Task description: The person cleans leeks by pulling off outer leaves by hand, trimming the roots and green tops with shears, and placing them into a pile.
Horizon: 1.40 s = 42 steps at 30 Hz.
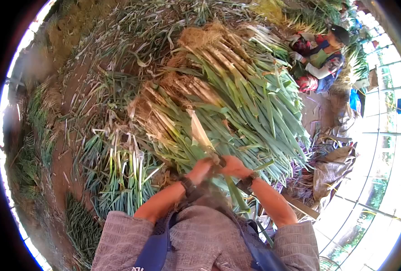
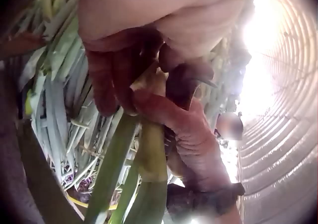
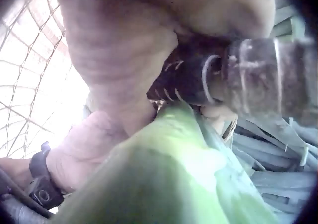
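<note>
Both hands meet in front of the body on one leek [image 1: 199, 131], its pale stem pointing away and its green leaves [image 2: 149, 199] hanging toward the person. My left hand [image 1: 199, 169] holds the stem with curled fingers. Close against it, my right hand [image 1: 234, 167] grips a dark, ringed handle [image 3: 258, 75] that crosses the leek. A finger of the right hand [image 2: 184, 129] lies on the stem in the left wrist view. The handle's working end is hidden among the fingers. Broad green leaf [image 3: 169, 169] fills the lower part of the right wrist view.
A large pile of leeks [image 1: 254, 104] with brown roots lies just ahead. At left is a smaller bundle [image 1: 123, 167], with loose leaf scraps [image 1: 105, 95] over the ground. Another person [image 1: 322, 63] sits at the far right, and a brown sheet [image 1: 331, 167] lies nearer.
</note>
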Motion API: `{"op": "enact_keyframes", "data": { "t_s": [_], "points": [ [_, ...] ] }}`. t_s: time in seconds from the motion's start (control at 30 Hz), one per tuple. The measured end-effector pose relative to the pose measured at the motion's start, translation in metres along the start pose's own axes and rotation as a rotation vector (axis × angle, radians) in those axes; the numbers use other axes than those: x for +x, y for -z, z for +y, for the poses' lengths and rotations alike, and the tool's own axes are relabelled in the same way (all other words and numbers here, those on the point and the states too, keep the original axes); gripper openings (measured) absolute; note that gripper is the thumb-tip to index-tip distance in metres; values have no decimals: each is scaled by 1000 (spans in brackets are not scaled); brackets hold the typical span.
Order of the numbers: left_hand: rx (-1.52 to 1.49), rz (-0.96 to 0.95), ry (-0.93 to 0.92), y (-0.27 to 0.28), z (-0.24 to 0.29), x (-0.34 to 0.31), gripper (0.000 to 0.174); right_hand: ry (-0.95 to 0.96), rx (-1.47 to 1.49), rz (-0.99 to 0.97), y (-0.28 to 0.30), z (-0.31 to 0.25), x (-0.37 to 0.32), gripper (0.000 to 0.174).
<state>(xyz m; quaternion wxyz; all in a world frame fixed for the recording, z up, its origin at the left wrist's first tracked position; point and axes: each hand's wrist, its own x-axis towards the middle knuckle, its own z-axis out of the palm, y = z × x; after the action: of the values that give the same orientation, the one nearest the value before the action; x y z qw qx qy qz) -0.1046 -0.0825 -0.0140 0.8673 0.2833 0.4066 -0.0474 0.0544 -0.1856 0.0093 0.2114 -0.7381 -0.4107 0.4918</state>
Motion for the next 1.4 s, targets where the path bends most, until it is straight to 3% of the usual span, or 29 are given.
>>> {"op": "enact_keyframes", "data": {
  "t_s": [0.03, 0.1, 0.17, 0.23, 0.3, 0.33, 0.43, 0.57, 0.63, 0.7, 0.8, 0.9, 0.93, 0.97, 1.0, 1.13, 1.33, 1.4],
  "points": [
    [168, 30, -10, -3, 10, -2, 27, 9, 25, 19, 0, 0, -2, 51],
    [198, 50, -88, -9, 27, -2, 26, 35, -63, 119, 1, -6, -14, 46],
    [227, 171, -351, 5, 24, 19, 24, 60, -139, 214, -1, -17, -29, 41],
    [303, 174, -418, 19, 39, 33, 29, 18, -173, 230, 2, -29, -45, 33],
    [311, 179, -635, 20, 68, 36, 38, 90, -247, 245, 1, -28, -58, 29],
    [353, 219, -520, 14, 86, 24, 47, 105, -222, 233, 1, -31, -66, 28],
    [379, 317, -469, 12, 114, 22, 47, 153, -204, 267, -3, -43, -83, 27],
    [530, 504, -513, 44, 103, 64, 38, 277, -228, 403, -20, -26, -87, 28],
    [537, 468, -252, 22, 120, 39, 43, 339, -198, 426, -17, -34, -92, 31],
    [408, 407, -243, 38, 112, 57, 52, 314, -228, 359, -21, -19, -86, 30],
    [186, 297, -419, 17, 118, 39, 51, 339, -194, 354, -13, -13, -84, 31],
    [285, 308, -574, -5, 130, 24, 57, 167, -121, 500, 4, -13, -89, 34],
    [238, 82, -527, 9, 135, 37, 63, 122, -198, 545, 3, 3, -76, 33],
    [315, 38, -645, 0, 139, 25, 60, 143, -171, 574, 13, -6, -81, 29],
    [366, 133, -663, -21, 145, 3, 56, 167, -169, 689, 15, -10, -77, 26],
    [286, 50, -771, -36, 149, -3, 37, 247, -215, 660, 35, -25, -64, 24],
    [371, 114, -764, -35, 152, -16, 27, 487, -267, 660, 60, -54, -52, 25],
    [396, 122, -804, -31, 151, -12, 25, 463, -273, 708, 65, -61, -43, 23]
  ]
}}
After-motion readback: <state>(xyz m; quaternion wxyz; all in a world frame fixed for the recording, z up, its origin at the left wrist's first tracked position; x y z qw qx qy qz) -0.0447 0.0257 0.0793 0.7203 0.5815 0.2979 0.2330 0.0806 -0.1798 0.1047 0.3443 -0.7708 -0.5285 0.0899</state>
